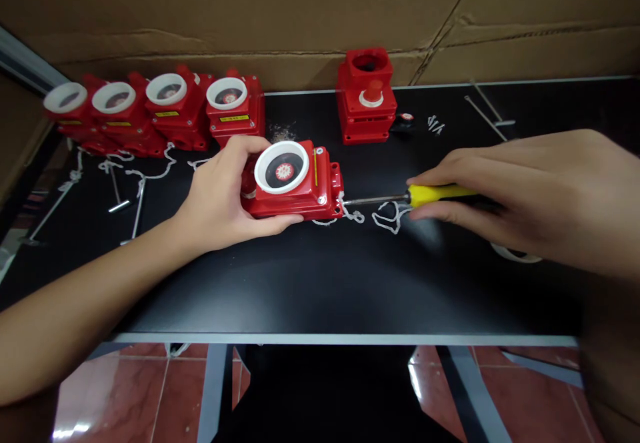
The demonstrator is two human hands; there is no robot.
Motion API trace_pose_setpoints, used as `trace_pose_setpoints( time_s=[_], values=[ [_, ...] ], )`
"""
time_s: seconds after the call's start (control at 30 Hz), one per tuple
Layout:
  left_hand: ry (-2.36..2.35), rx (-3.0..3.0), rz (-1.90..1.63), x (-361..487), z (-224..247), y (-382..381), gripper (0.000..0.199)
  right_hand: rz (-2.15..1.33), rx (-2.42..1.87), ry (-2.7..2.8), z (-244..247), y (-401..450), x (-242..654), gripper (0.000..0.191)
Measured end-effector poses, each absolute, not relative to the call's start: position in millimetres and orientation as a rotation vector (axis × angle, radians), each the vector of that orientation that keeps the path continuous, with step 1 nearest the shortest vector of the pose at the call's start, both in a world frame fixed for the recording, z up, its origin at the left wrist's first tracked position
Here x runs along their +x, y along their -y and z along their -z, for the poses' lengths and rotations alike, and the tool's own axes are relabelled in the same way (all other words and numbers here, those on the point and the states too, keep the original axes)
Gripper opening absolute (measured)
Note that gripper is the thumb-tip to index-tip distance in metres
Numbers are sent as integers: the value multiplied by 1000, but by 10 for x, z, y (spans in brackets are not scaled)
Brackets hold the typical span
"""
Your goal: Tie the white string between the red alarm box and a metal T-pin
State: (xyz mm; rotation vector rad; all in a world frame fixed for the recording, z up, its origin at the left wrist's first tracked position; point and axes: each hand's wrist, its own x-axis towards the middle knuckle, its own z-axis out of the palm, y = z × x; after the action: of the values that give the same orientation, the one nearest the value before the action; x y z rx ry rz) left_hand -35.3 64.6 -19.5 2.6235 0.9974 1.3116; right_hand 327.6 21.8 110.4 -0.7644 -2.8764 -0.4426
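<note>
My left hand (220,186) clamped round red box (311,188), on or just over black table (320,283). Right hand (540,196) grips yellow screwdriver (430,194), tip at box's right end by white string (356,216). Step, I judge: screw work there. Next move calls for steady box, straight shaft.

We have room this side of our left hand (220,193) and right hand (530,193)
Between them the screwdriver (420,196) bars us; beyond the left, four red units (165,120) block our way.
</note>
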Motion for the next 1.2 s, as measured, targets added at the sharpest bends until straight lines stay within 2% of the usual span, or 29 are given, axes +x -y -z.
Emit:
trace_pose_setpoints(
  time_s=[0.1, 0.23, 0.4, 0.57, 0.73, 0.83, 0.93, 1.2],
  values=[
    [-989, 2617, -1279, -351, 186, -636, 70, 458, -759, 2875, -1084, -200, 3268, 21],
    [-1050, 2594, -1226, -351, 183, -637, 68, 302, -942, 2826, -1060, -172, 3271, 30],
    [-1092, 2547, -1167, -361, 176, -679, 77, 328, -879, 2801, -1102, -170, 3271, 12],
    [-1082, 2466, -1186, -343, 147, -668, 77, 460, -742, 2792, -1121, -168, 3258, 10],
    [-1078, 2497, -1148, -327, 147, -671, 76, 313, -916, 2827, -1063, -179, 3254, 22],
    [-1097, 2492, -1160, -329, 146, -681, 77, 224, -1050, 2809, -1054, -168, 3250, 18],
    [-1067, 2505, -1195, -337, 140, -684, 75, 231, -1017, 2799, -1065, -150, 3253, 13],
    [-1107, 2501, -1202, -340, 140, -674, 75, 337, -908, 2832, -1047, -171, 3266, 23]
  ],
)
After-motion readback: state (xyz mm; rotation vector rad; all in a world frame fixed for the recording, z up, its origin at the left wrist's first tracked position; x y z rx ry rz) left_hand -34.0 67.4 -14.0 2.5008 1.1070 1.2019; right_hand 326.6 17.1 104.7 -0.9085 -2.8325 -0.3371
